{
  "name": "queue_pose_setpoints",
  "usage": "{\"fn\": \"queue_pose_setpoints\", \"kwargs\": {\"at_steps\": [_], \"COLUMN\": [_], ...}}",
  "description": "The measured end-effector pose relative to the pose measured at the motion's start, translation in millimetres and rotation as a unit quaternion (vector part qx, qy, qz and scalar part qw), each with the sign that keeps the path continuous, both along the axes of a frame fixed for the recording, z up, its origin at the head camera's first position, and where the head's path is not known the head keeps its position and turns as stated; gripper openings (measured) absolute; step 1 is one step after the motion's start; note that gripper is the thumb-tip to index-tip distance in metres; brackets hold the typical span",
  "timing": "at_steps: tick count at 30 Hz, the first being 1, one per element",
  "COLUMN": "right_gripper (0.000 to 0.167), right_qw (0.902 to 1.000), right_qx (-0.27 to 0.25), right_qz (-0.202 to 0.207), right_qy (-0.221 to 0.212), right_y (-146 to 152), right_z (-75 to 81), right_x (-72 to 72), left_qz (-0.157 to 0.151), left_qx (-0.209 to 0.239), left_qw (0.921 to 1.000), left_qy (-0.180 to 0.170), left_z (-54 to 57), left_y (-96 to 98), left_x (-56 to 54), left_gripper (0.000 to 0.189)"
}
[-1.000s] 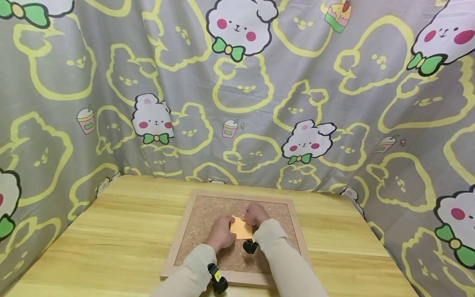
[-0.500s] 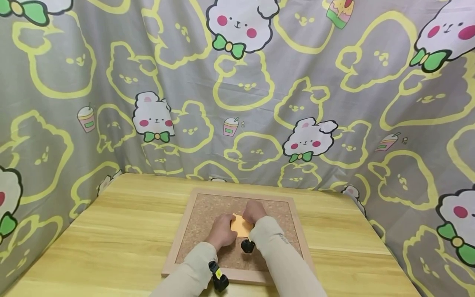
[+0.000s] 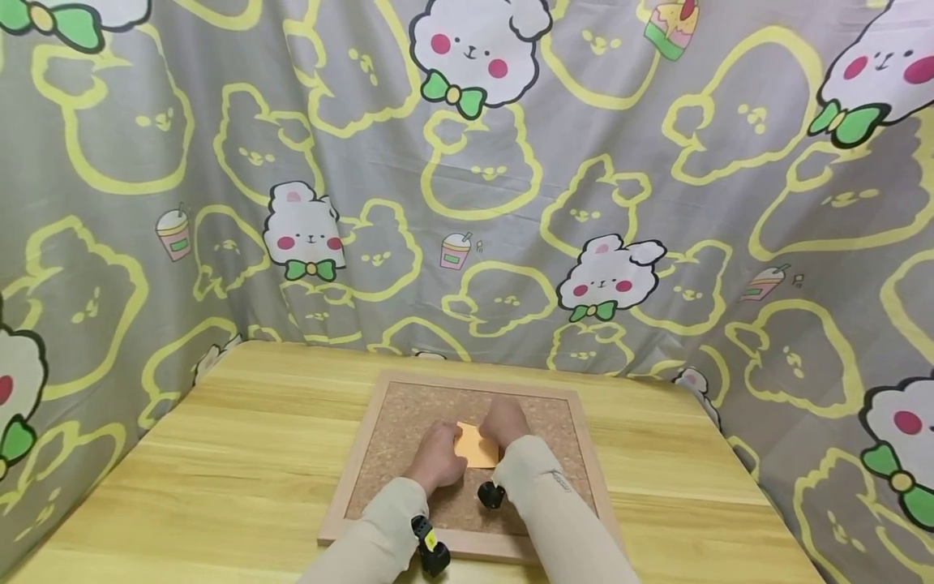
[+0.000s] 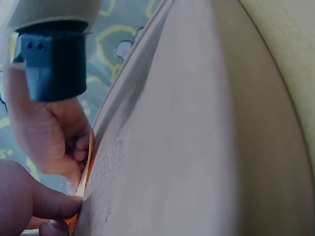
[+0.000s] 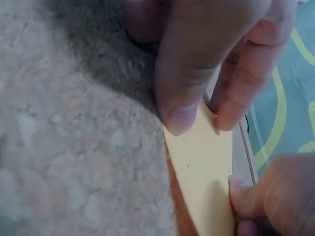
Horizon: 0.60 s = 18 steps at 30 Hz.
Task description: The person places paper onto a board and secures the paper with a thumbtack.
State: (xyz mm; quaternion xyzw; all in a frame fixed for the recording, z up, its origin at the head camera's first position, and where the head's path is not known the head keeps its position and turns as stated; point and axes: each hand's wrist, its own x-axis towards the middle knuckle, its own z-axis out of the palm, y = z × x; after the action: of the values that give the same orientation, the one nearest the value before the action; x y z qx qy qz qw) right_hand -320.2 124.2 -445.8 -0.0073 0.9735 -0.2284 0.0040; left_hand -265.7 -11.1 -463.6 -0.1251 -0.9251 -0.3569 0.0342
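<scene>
A square orange sticky note [image 3: 476,446] lies on the cork board [image 3: 394,422], its near edge slightly lifted in the right wrist view. My left hand [image 3: 436,456] holds the note by its left side, thumb [image 5: 182,118] on the near edge and fingertips at the far one. My right hand [image 3: 506,418] is curled at the note's upper right. In the right wrist view, that right hand [image 5: 285,196] pinches a small pink thing [image 5: 239,181] against the far edge; it is mostly hidden and its kind is unclear. The left wrist view shows both hands meeting at the note.
The board's pale wooden frame [image 3: 353,462] rests on a light wood table [image 3: 241,454]. A grey patterned curtain [image 3: 379,162] stands behind the table and along both sides. Black wrist cameras [image 3: 430,547] sit on both sleeves.
My right hand has rolled over the note's upper right corner and moved slightly right, so its fingertips are now hidden in the head view. My left hand stays on the note.
</scene>
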Motion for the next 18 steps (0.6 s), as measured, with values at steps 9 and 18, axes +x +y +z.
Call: {"fn": "queue_pose_setpoints", "kwargs": {"at_steps": [9,18], "right_gripper": [0.031,0.033], "right_qw": [0.9961,0.9928], "right_qx": [0.008,0.015], "right_qz": [0.086,0.118], "right_qy": [0.021,0.008], "right_y": [12,28], "right_z": [-6.3,-1.3], "right_x": [12.4,37.1], "left_qz": [0.007,-0.016], "left_qx": [-0.003,-0.006], "left_qw": [0.9997,0.9996], "left_qy": [-0.022,-0.02], "left_z": [4.0,6.7], "left_y": [-2.6,-3.3], "left_x": [3.3,8.8], "left_gripper": [0.04,0.016]}}
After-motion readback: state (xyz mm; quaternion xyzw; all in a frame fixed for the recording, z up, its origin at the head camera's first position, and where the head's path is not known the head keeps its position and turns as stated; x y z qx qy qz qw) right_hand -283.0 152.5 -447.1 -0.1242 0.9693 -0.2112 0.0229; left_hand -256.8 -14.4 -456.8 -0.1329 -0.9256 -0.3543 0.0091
